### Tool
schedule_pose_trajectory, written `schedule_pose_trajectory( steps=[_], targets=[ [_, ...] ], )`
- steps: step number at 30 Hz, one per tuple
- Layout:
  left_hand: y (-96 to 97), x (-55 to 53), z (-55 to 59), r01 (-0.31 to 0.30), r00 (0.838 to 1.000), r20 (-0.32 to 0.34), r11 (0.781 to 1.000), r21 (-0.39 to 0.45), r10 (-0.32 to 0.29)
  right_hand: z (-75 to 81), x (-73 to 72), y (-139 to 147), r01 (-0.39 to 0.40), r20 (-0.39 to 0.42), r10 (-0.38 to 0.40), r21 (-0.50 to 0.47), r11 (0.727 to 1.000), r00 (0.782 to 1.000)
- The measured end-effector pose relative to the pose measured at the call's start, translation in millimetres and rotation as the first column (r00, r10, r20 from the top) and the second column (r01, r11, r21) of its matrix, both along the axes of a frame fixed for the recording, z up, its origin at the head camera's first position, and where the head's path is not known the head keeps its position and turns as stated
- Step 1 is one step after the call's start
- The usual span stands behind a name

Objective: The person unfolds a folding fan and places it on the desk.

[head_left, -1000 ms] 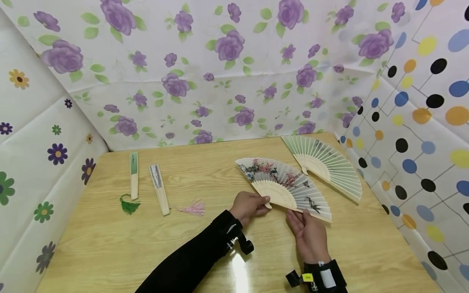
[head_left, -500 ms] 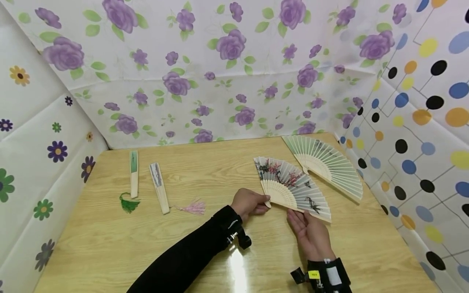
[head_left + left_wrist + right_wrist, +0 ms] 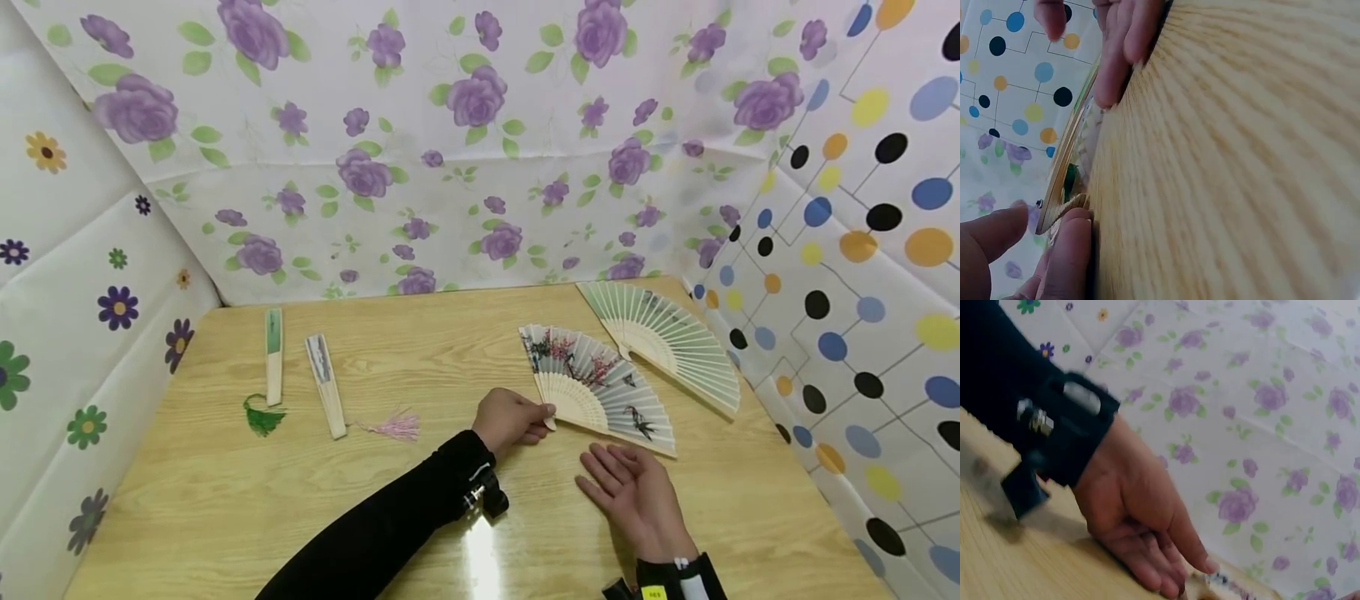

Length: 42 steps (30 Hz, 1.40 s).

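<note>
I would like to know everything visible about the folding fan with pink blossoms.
The blossom-print folding fan lies spread open on the wood-grain table. Its pleated greyish leaf, seemingly fabric or paper, shows pink blossoms and dark bird-like figures. The pale ribs look wooden, with pierced patterning. The left hand holds its pivot end; the right hand is just off its near edge. Its far edge nears the pale green folding fan; contact is unclear.

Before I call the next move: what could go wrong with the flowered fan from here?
The left hand meets the flowered fan only at its pivot end, and the right hand is apart; if lifted, the fan might tip or fold. Its far edge lies close to the open green fan, so a slide that way could bump it.
</note>
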<state>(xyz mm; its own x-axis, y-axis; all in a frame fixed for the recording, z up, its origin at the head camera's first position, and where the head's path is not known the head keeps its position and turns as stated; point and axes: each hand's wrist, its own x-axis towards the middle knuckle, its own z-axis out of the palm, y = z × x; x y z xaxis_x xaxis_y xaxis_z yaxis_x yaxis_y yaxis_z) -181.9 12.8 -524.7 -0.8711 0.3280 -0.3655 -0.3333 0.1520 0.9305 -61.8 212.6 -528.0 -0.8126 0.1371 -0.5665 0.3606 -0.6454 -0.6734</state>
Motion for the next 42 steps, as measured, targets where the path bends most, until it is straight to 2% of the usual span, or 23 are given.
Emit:
schedule_pose_trajectory(
  steps=[3, 5, 7, 8, 9, 10, 12, 15, 17, 19, 21, 23, 24, 25, 27, 28, 31, 32, 33, 35, 38, 40, 42],
  targets=[
    [-19.4, -1.9, 2.6, 0.004, 0.997, -0.071, 0.999, -0.035, -0.007, 7.3, 3.0, -10.2, -0.074, 0.017, 0.073, 0.056, 0.996, 0.997],
    [-38.8, -7.1, 6.0, -0.015, 0.986, -0.166, 0.996, -0.087, 0.0, 12.6, 3.8, -18.7, -0.116, 0.008, 0.115, 0.121, 0.986, 0.993],
    [-64.4, -20.4, 1.5, -0.062, 0.947, -0.322, 0.986, -0.153, 0.01, 17.9, 3.1, -28.3, -0.143, -0.02, 0.15, 0.195, 0.97, 0.988],
    [-78.5, -28.3, 0.8, -0.108, 0.918, -0.395, 0.974, -0.201, 0.02, 20.5, 1.0, -33.7, -0.152, -0.034, 0.164, 0.225, 0.962, 0.986],
    [-94.0, -40.8, -6.8, -0.176, 0.876, -0.481, 0.949, -0.26, 0.031, 22.7, -1.9, -38.9, -0.171, -0.051, 0.19, 0.256, 0.951, 0.98],
    [-110.4, -52.9, -14.1, -0.254, 0.836, -0.548, 0.91, -0.327, 0.035, 24.3, -6.0, -44.8, -0.184, -0.074, 0.212, 0.275, 0.943, 0.975],
    [-143.5, -73.1, -27.7, -0.374, 0.785, -0.62, 0.816, -0.44, 0.025, 25.1, -18.4, -57.8, -0.226, -0.123, 0.274, 0.308, 0.924, 0.954],
    [-186.5, -85.3, -40.3, -0.436, 0.807, -0.591, 0.659, -0.614, -0.017, 18.7, -44.4, -80.7, -0.321, -0.185, 0.397, 0.338, 0.885, 0.899],
    [-202.4, -77.9, -36.8, -0.379, 0.858, -0.51, 0.601, -0.704, -0.056, 10.7, -63.0, -98.5, -0.379, -0.219, 0.474, 0.365, 0.851, 0.853],
    [-208.1, -67.9, -38.8, -0.321, 0.894, -0.44, 0.558, -0.765, -0.089, 1.3, -80.7, -117.1, -0.422, -0.23, 0.529, 0.388, 0.82, 0.817],
    [-206.5, -58.2, -47.7, -0.305, 0.897, -0.427, 0.535, -0.788, -0.117, -6.7, -95.6, -136.6, -0.444, -0.227, 0.559, 0.406, 0.799, 0.798],
    [-201.2, -49.9, -63.6, -0.337, 0.857, -0.482, 0.509, -0.792, -0.183, -12.6, -107.7, -156.4, -0.449, -0.213, 0.555, 0.394, 0.802, 0.804],
    [-198.6, -46.5, -73.7, -0.367, 0.825, -0.523, 0.5, -0.785, -0.215, -14.7, -111.9, -165.7, -0.447, -0.205, 0.545, 0.38, 0.809, 0.813],
    [-192.6, -37.1, -67.3, -0.379, 0.804, -0.539, 0.481, -0.791, -0.251, -15.7, -114.9, -173.8, -0.449, -0.2, 0.54, 0.367, 0.815, 0.818],
    [-186.5, -31.6, -80.5, -0.426, 0.733, -0.593, 0.455, -0.782, -0.334, -16.3, -118.4, -186.5, -0.456, -0.201, 0.536, 0.336, 0.824, 0.82],
    [-182.4, -25.9, -78.9, -0.443, 0.697, -0.616, 0.454, -0.773, -0.367, -16.2, -119.4, -191.5, -0.46, -0.205, 0.536, 0.324, 0.827, 0.819],
    [-174.6, -12.2, -71.0, -0.453, 0.677, -0.643, 0.486, -0.748, -0.358, -14.7, -121.1, -201.3, -0.469, -0.222, 0.548, 0.325, 0.821, 0.806],
    [-177.1, -14.5, -81.6, -0.475, 0.657, -0.67, 0.5, -0.724, -0.346, -14.3, -122.4, -204.2, -0.469, -0.231, 0.549, 0.324, 0.822, 0.803],
    [-177.9, -11.3, -78.5, -0.49, 0.652, -0.681, 0.502, -0.713, -0.332, -13.5, -124.1, -207.4, -0.466, -0.238, 0.546, 0.318, 0.825, 0.804],
    [-183.5, -9.8, -76.3, -0.495, 0.681, -0.678, 0.508, -0.704, -0.276, -12.0, -127.7, -213.7, -0.466, -0.253, 0.539, 0.298, 0.833, 0.803],
    [-195.8, -10.8, -68.3, -0.45, 0.743, -0.628, 0.524, -0.723, -0.229, -10.5, -132.7, -220.9, -0.488, -0.275, 0.555, 0.278, 0.828, 0.785],
    [-202.8, -11.4, -60.3, -0.391, 0.785, -0.585, 0.57, -0.722, -0.202, -10.6, -134.8, -222.3, -0.496, -0.277, 0.567, 0.289, 0.819, 0.775],
    [-204.3, -7.6, -43.5, -0.337, 0.81, -0.563, 0.652, -0.679, -0.167, -9.8, -136.7, -220.2, -0.49, -0.277, 0.578, 0.326, 0.808, 0.768]
  ],
)
